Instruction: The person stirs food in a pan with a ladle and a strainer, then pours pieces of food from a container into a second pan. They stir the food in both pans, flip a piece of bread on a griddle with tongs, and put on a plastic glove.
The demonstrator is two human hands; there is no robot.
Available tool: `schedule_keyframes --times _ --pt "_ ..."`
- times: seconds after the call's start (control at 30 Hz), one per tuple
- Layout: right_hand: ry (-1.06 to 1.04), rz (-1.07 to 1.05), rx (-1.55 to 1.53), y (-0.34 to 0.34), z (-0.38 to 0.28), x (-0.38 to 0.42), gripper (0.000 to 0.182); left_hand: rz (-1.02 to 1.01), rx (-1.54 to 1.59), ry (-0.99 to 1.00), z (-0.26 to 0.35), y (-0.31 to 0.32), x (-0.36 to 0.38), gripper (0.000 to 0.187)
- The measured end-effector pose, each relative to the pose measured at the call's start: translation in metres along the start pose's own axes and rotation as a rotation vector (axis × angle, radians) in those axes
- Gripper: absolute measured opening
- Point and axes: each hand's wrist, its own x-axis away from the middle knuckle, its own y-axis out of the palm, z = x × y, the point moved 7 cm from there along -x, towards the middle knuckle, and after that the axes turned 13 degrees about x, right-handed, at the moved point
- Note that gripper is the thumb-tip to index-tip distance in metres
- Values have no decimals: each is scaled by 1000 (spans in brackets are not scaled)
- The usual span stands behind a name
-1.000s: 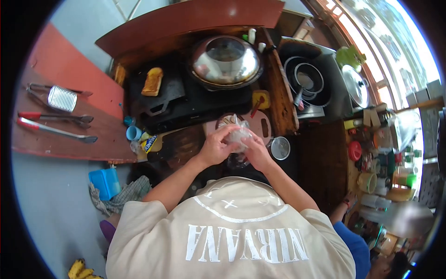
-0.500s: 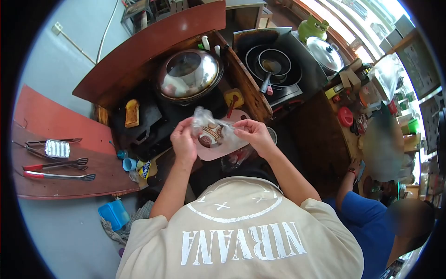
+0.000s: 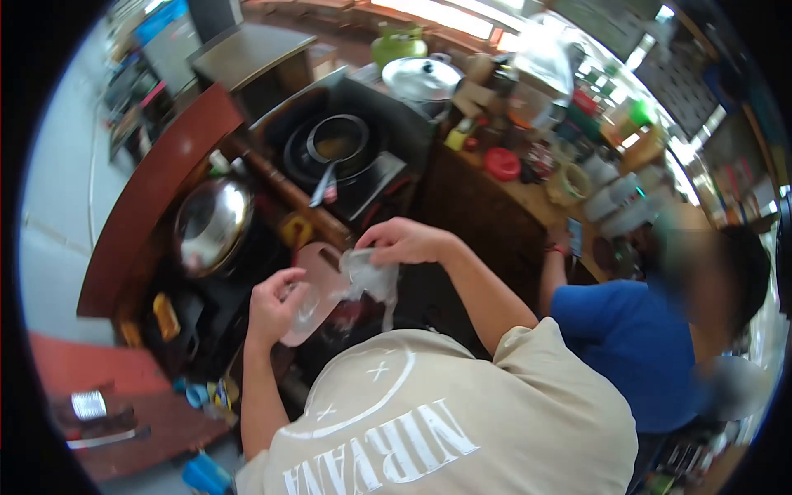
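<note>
Crumpled clear plastic bag [image 3: 373, 279] hangs from my right hand [image 3: 406, 242], whose fingers are closed on its upper edge. My left hand [image 3: 276, 307] is curled at the left, with a thin see-through piece of plastic at its fingertips; blur hides exactly how it is gripped. Below both hands lies a pink cutting board [image 3: 327, 268] with a handle slot. Something reddish in clear wrapping [image 3: 351, 312] sits beside the board, partly hidden by the bag.
A lidded wok [image 3: 216, 223] and a toasted bread slice [image 3: 166, 318] are on the left. A small pan [image 3: 337, 136] rests in a larger one on the stove. A person in a blue shirt [image 3: 602, 338] stands close at my right, by a crowded counter.
My view has swung right, so the stove and counter appear further left. My hands have moved apart, and the bag's printed label no longer shows. The bag now hangs mostly from my right hand.
</note>
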Motion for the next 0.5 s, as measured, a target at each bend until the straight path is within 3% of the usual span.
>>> schedule_keyframes --times 0.07,0.13,0.17,0.2,0.27,0.33,0.4,0.47,0.5 --pt "147 360 -71 -68 78 44 36 -35 24 3 1 24 -5 26" --pt "411 691 76 -141 155 107 42 -38 40 -7 -2 36 -4 27" --pt "541 953 193 -179 215 139 41 -44 11 -15 -8 41 -4 27" --pt "745 916 277 -216 278 168 47 -47 -14 -15 -11 44 -5 27" --pt "1167 1165 222 -249 313 241 58 -94 -12 -23 -4 57 -4 31" --pt "1290 1208 120 -271 369 286 67 -138 -208 -27 15 69 1 36" --pt "1341 1189 54 -287 405 319 68 -139 -178 -87 -9 72 7 39" --pt "1390 930 28 -298 433 333 71 -27 -86 -111 -25 71 11 39" --pt "1389 985 92 -301 426 338 67 -2 -125 -152 -24 74 14 41"
